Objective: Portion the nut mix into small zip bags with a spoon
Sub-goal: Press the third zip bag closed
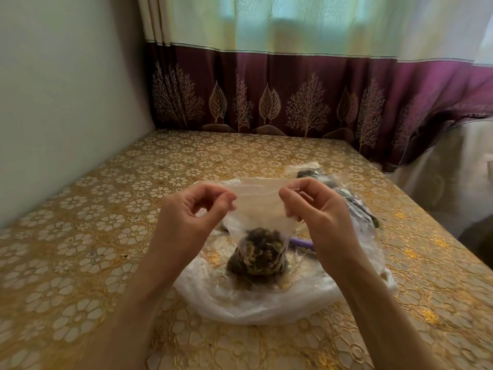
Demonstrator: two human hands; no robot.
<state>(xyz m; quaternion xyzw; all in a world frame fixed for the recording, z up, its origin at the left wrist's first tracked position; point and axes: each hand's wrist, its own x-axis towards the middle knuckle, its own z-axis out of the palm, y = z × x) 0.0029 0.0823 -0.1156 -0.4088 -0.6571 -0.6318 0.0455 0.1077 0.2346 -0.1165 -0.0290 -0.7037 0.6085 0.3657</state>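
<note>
Left hand (pixel 198 209): pinching the left end of the bag's mouth between thumb and forefinger, other fingers curling loosely.
Right hand (pixel 309 206): pinching the right end of the same mouth, thumb in front, fingers curling behind.
Bag (pixel 262 209): hanging upright between the two hands, mouth on top and stretching left to right, belly dangling below.
Nuts (pixel 257 253): sitting in a dark clump in the bag's lower part, hovering just above the crumpled plastic sheet (pixel 240 303).
Mouth axis: running straight across from hand to hand, so sliding along the zip from either end looking equally easy; neither hand nearer than the other.
Spoon (pixel 301 243): lying idle, purple handle peeking out just right of the bag, under the right wrist; bowl hiding.
Other bags (pixel 314 173): resting on the surface (pixel 106 209) beyond the right hand, already holding dark mix.
Step, judging: looking like sealing rather than filling, since both hands gripping the top and nothing scooping.
Zip: unable to tell whether closed or still gaping.
Risk, guessing: bag swinging and tipping if one pinch slipping.
</note>
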